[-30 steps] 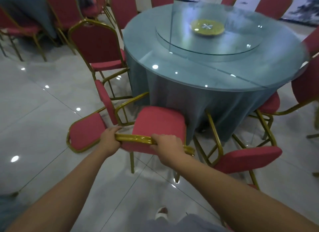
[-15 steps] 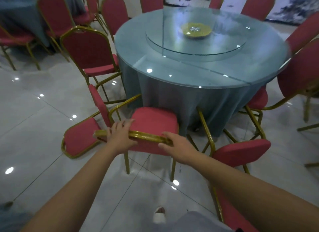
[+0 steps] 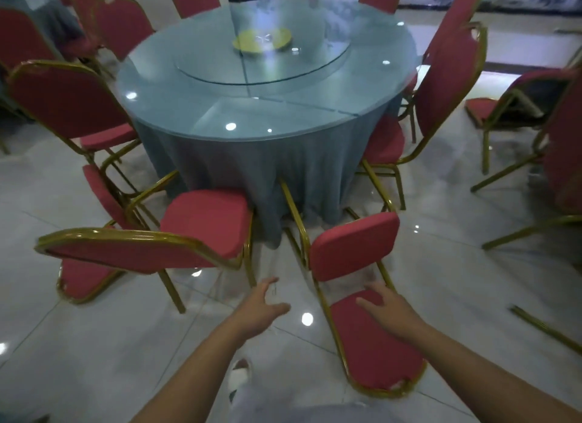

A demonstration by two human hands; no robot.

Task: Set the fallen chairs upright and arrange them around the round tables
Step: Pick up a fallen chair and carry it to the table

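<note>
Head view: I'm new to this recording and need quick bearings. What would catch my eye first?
The round table in blue cloth fills the upper middle, ringed by red chairs. In front, lower right, a fallen chair lies on its back; the open right hand reaches over its backrest, the open left hand hovers beside it.
</note>
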